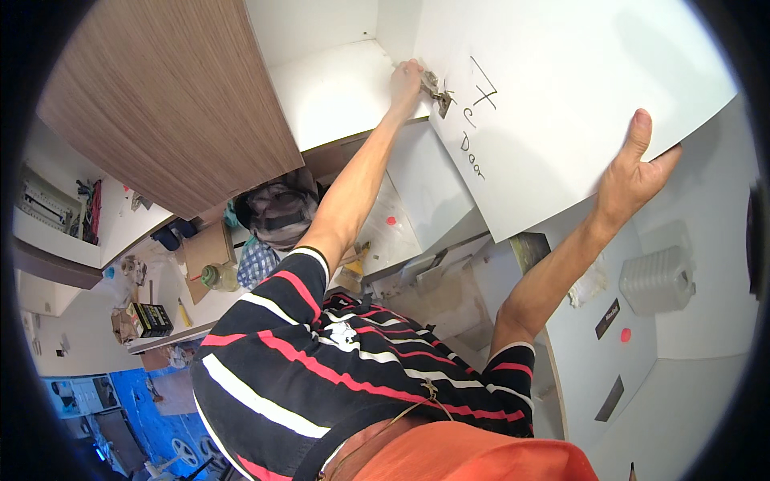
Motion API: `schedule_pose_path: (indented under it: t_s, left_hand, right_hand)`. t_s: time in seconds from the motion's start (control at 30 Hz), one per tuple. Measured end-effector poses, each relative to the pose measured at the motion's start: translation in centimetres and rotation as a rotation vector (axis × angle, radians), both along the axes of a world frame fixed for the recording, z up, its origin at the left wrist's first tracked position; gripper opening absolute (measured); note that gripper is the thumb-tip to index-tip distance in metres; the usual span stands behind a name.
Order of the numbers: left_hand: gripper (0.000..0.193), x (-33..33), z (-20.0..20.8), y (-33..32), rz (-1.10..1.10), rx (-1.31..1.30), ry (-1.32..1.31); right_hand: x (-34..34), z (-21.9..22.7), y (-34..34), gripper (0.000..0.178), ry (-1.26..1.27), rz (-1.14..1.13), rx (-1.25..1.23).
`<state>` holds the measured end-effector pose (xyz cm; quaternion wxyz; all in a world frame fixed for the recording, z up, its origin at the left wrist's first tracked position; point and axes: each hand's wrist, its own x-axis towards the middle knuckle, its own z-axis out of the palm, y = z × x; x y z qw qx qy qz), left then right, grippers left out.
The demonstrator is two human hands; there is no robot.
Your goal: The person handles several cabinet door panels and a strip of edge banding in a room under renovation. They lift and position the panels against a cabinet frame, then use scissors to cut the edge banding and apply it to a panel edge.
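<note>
A white cabinet door (pixel 561 120) with black handwriting on its inner face stands swung out to the right. My right hand (pixel 634 180) grips its lower right edge, thumb on the white face and fingers behind the panel. Up at the door's left edge, a metal hinge (pixel 439 98) joins it to the white cabinet (pixel 337 92). My left hand (pixel 407 82) is closed at the cabinet side of that hinge. The fingertips of my left hand are partly hidden, so their exact grip on the metal is unclear.
A wood-grain door (pixel 172 96) hangs open on the left. On the counter below are a grey backpack (pixel 281 210), a glass jar (pixel 219 277), a black box (pixel 151 319) and a yellow-handled tool (pixel 184 313). To the right, a translucent plastic jug (pixel 658 279) rests on a grey surface.
</note>
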<state>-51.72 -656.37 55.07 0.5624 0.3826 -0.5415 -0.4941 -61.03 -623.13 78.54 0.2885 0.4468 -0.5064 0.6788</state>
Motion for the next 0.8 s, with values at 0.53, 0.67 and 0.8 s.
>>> schedule_pose_path:
  t_s: [0.53, 0.67, 0.8]
  left_hand:
    - [0.038, -2.5, -2.5, -2.4, 0.018, 0.042, 0.183]
    - [0.034, -3.3, -2.6, -2.6, 0.067, 0.065, 0.298]
    - [0.031, -3.6, -2.2, -2.3, 0.112, 0.153, 0.364]
  right_hand:
    - [-0.2, -0.2, 0.1, 0.041, -0.013, -0.051, 0.072]
    - [-0.1, -0.4, 0.0, 0.039, 0.008, -0.046, 0.058]
    - [0.9, -0.2, 0.0, 0.037, 0.005, -0.097, 0.056]
